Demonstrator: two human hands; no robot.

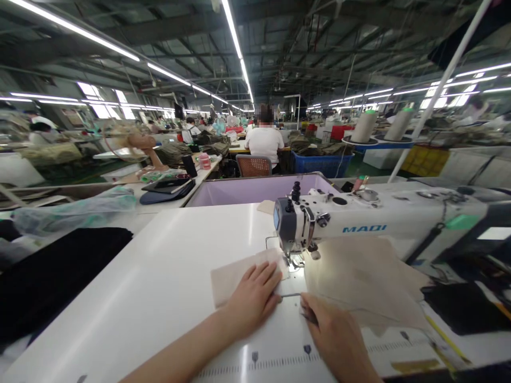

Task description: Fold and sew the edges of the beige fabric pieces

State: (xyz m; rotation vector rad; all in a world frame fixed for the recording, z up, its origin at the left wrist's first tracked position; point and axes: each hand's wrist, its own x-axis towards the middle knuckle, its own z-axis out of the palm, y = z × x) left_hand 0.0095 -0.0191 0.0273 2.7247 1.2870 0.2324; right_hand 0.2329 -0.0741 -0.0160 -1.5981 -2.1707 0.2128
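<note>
My left hand (255, 292) lies flat, fingers stretched out, on a small beige fabric piece (225, 279) left of the needle area. The piece's right end reaches the presser foot (294, 260) of a white sewing machine (343, 218). Just in front of the needle plate, my right hand (333, 330) is closed, thumb and fingers curled in. A small dark thing shows in part between its fingers; I cannot make out what it is. Larger beige fabric (359, 279) spreads under the machine arm, beside the right hand.
Black fabric (59, 271) lies at the left. A lilac-lined bin (239, 191) stands behind the white table (159, 298). Two thread cones (364, 126) stand at the back right. Yellow tape (447, 340) lies at the front right. A person in white (264, 143) sits ahead.
</note>
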